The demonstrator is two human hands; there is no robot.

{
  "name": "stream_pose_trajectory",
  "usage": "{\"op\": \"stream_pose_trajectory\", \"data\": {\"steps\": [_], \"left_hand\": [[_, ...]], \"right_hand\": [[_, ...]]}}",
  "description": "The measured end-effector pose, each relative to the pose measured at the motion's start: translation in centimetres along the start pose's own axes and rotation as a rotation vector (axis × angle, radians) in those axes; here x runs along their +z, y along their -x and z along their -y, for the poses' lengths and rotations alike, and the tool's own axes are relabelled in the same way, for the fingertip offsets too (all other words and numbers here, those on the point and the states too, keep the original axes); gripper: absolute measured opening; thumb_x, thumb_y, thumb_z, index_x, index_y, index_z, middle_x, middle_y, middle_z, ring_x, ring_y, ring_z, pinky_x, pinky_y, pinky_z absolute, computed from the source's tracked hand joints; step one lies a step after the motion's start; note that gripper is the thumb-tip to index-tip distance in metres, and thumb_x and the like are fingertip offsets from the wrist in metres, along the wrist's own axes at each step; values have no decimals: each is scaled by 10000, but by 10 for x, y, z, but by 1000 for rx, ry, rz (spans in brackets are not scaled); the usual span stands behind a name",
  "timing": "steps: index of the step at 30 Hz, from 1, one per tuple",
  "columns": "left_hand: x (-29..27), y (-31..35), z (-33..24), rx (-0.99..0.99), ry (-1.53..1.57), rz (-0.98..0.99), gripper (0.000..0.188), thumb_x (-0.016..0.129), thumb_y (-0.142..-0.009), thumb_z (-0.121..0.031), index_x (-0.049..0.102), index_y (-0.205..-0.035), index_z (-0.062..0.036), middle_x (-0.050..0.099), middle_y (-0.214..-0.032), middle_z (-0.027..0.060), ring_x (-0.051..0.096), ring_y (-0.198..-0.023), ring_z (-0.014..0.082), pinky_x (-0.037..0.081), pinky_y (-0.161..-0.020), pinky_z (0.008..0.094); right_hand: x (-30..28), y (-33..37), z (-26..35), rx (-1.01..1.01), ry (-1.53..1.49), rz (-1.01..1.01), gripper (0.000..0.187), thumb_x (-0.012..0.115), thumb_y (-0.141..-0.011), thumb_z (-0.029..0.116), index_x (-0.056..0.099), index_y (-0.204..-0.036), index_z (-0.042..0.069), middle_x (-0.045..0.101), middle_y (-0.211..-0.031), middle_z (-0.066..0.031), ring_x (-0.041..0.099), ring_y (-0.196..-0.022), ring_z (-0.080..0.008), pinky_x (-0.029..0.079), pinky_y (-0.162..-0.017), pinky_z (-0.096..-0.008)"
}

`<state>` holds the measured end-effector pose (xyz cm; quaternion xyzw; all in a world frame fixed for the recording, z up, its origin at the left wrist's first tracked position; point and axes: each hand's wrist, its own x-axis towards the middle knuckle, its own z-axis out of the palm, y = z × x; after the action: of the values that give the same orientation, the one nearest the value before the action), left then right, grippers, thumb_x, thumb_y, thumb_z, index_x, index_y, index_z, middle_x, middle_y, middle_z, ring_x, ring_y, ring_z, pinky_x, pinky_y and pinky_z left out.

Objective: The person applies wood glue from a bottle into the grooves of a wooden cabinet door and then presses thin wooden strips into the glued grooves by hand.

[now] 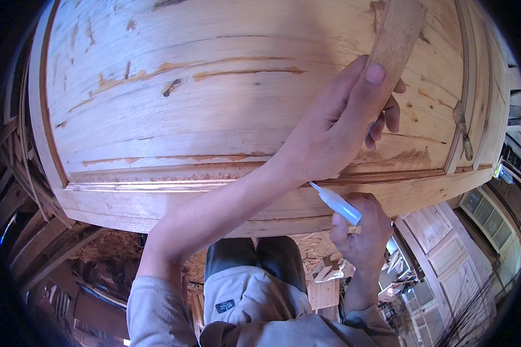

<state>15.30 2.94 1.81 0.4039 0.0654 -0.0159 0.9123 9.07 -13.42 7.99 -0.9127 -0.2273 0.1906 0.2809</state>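
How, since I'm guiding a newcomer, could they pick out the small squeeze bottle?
Start at the big wooden panel and go to its lower edge, right of centre. There the right grip holds the squeeze bottle, pointing up and left. Unlike the flat wooden strip above, it is pale blue and tapers to a thin tip.

Brightly lit across the wooden panel [214,118], cool and pale toward its left half, warmer toward its right. Softly shadowed down the panel's upper middle. Glinting along the moulding [150,186] at the panel's near left edge. Dim and murky below the panel's left end. Bowed, fisheye-fashion, along the panel's outer edges, blackened in a ring beyond. Fairly crisp in the panel's grain; softer past its right end.
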Motion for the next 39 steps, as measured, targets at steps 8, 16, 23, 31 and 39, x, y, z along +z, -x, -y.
{"op": "stream_pose_trajectory", "data": {"steps": [8,16,23,31,39], "left_hand": [[2,-1,2,24,102,-17,532,311,-1007,-479,491,-1052,20,538,-744,67,493,-596,85,416,-524,222],[3,0,5,16,97,-11,487,305,-1017,-442,494,-1046,5,545,-735,55,489,-595,74,418,-532,218],[4,1,5,11,62,-22,443,316,-1022,-413,496,-1041,-9,551,-730,40,479,-587,61,415,-528,210],[4,1,6,46,61,-35,419,331,-1023,-390,504,-1023,-9,557,-707,43,475,-554,59,403,-506,206],[6,2,4,44,18,-52,386,344,-1026,-358,498,-1023,-4,549,-685,37,466,-552,59,388,-497,213]], "right_hand": [[-5,3,-1,29,36,10,216,684,-740,95,551,-904,49,613,-791,-116,620,-682,-283,519,-596,-374],[-4,10,-6,48,35,-56,221,685,-752,106,558,-925,53,617,-794,-117,631,-668,-283,528,-589,-370],[-3,9,-7,38,19,-36,222,685,-757,106,562,-933,53,625,-806,-133,642,-673,-288,535,-580,-363],[-3,11,-7,37,35,-41,228,679,-761,111,560,-947,55,628,-818,-130,646,-681,-284,538,-586,-369],[-4,11,-6,49,48,-43,222,681,-759,117,568,-942,63,626,-824,-122,644,-684,-279,532,-586,-361]]}}
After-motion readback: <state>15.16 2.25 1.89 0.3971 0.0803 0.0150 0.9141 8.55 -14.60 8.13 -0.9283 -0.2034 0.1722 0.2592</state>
